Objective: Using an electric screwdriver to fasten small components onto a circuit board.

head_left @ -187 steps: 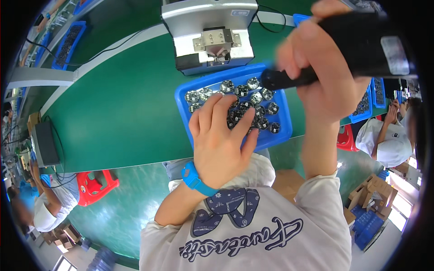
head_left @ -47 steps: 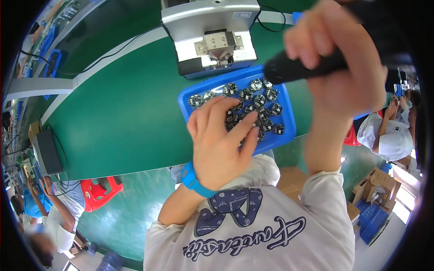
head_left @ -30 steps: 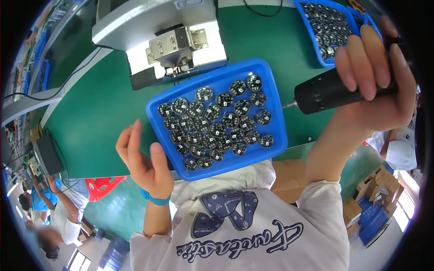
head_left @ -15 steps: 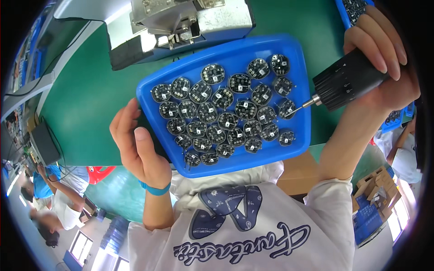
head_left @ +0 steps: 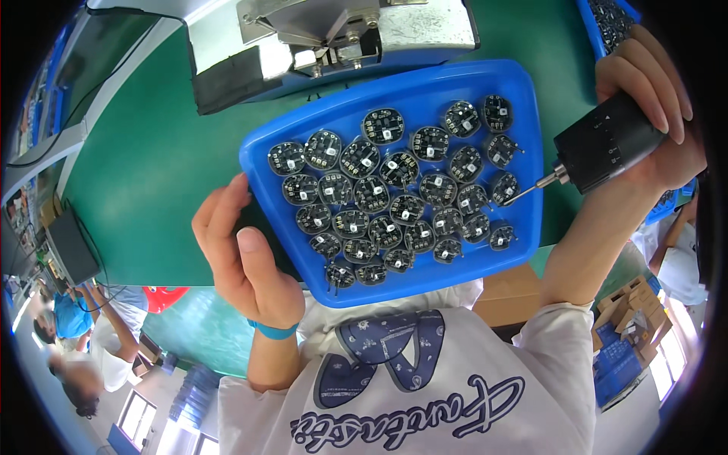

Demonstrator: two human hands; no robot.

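A shallow blue tray (head_left: 485,269) holds several round black circuit boards, each with a small white part, in loose rows. My right hand (head_left: 660,106) is wrapped round a black electric screwdriver (head_left: 603,140). Its thin metal bit points down and left, with the tip at the lower edge of a round circuit board (head_left: 503,186) near the tray's right wall. My left hand (head_left: 254,262) is at the tray's left side, thumb and fingers apart and nothing in its grasp. Its fingertips are close to the rim; whether they touch it I cannot tell.
A metal fixture (head_left: 326,45) with a black-taped corner stands just beyond the tray on the green table (head_left: 152,197). At the far right is another blue bin (head_left: 599,30) of small dark parts. A cardboard box (head_left: 508,296) sits below the table edge. Other people are at the far left and right.
The tray, the fixture and both hands appear slightly further right in the picture. The screwdriver tip remains at the same board, and my left hand keeps its open shape.
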